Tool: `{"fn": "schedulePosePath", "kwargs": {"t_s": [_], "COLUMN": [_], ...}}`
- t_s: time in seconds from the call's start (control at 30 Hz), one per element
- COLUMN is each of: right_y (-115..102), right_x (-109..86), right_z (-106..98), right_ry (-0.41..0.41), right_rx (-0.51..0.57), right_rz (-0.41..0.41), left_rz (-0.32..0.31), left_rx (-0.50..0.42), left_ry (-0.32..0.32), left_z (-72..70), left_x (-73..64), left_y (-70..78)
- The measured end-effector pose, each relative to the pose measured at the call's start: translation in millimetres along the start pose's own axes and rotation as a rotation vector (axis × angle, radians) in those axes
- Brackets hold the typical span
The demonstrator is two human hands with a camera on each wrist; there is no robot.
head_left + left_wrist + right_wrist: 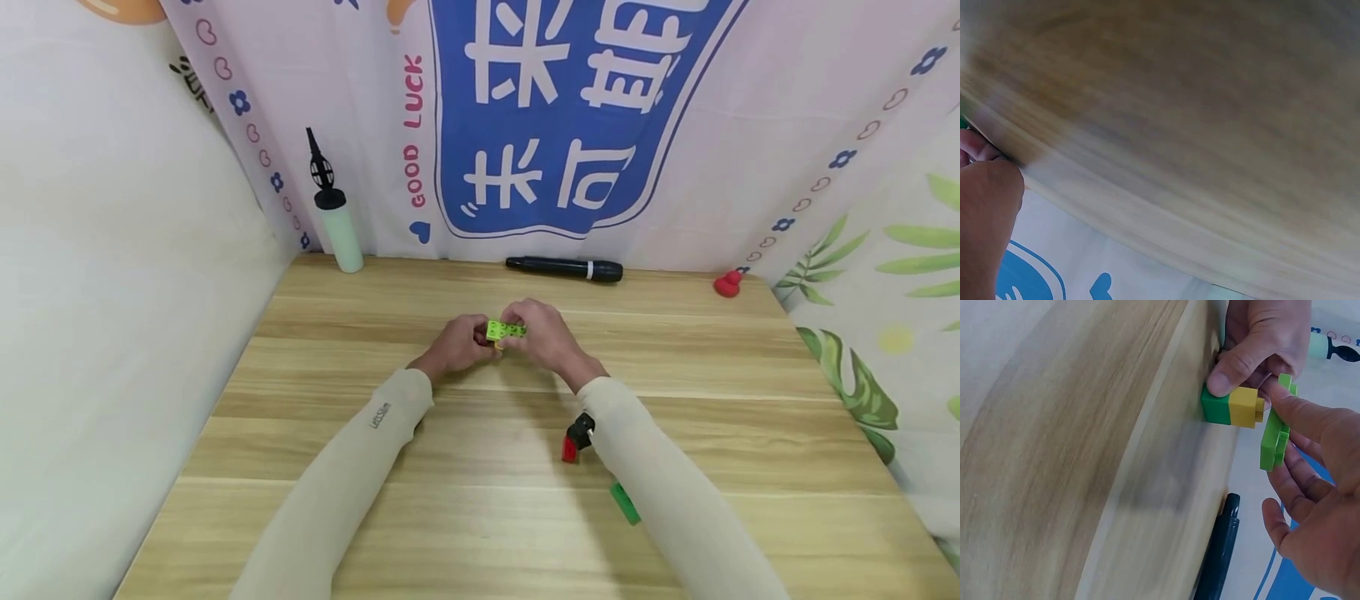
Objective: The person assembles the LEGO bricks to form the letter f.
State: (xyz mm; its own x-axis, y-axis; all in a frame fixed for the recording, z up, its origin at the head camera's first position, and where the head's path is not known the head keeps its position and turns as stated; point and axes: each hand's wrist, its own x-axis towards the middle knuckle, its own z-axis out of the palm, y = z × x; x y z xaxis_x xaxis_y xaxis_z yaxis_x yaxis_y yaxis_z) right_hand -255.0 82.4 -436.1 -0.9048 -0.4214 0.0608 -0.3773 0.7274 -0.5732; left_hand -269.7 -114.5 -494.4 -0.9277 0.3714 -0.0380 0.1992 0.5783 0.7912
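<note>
Left hand (pixel 461 343) clamped on 1 green brick (pixel 1215 409), 1 yellow brick (pixel 1243 407) | right hand (pixel 547 335) pinching 1 lime brick (pixel 1268 448) | location: table (pixel 450 517), 12 o'clock | hands' 11 o'clock: 1 banner (pixel 551 125), "GOOD LUCK"

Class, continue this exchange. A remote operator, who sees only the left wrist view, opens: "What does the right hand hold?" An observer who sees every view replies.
Observer: The right hand pinches a light green block.
Operator: And the other one?
Observer: The left hand grips a green block with a yellow block joined to it.
Operator: Is the yellow one touching the light green one?
Observer: No, the right wrist view shows a small gap between them.
</note>
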Motion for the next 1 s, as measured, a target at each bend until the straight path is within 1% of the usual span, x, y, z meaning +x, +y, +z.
{"fn": "schedulePosePath", "kwargs": {"t_s": [0.17,0.3,0.5,0.77,1.0], "right_y": [7.0,12.0,10.2,7.4,11.2], "right_x": [1.7,1.7,5.4,8.5,9.2], "right_z": [4.5,8.2,4.5,4.0,5.9], "right_ry": [0.001,-0.009,0.006,-0.024,-0.027], "right_rx": [0.005,-0.002,-0.014,0.000,0.055], "right_rz": [-0.009,-0.015,-0.055,-0.028,0.007], "left_rz": [-0.007,0.004,0.028,0.014,0.003], "left_rx": [0.002,0.009,0.020,0.016,0.011], "left_ry": [-0.003,-0.012,0.016,0.006,-0.006], "left_z": [1.4,4.0,0.1,-2.3,-2.1], "left_x": [-2.5,-3.7,-2.2,-3.0,-2.0], "left_y": [1.4,-0.2,0.5,0.6,0.9]}}
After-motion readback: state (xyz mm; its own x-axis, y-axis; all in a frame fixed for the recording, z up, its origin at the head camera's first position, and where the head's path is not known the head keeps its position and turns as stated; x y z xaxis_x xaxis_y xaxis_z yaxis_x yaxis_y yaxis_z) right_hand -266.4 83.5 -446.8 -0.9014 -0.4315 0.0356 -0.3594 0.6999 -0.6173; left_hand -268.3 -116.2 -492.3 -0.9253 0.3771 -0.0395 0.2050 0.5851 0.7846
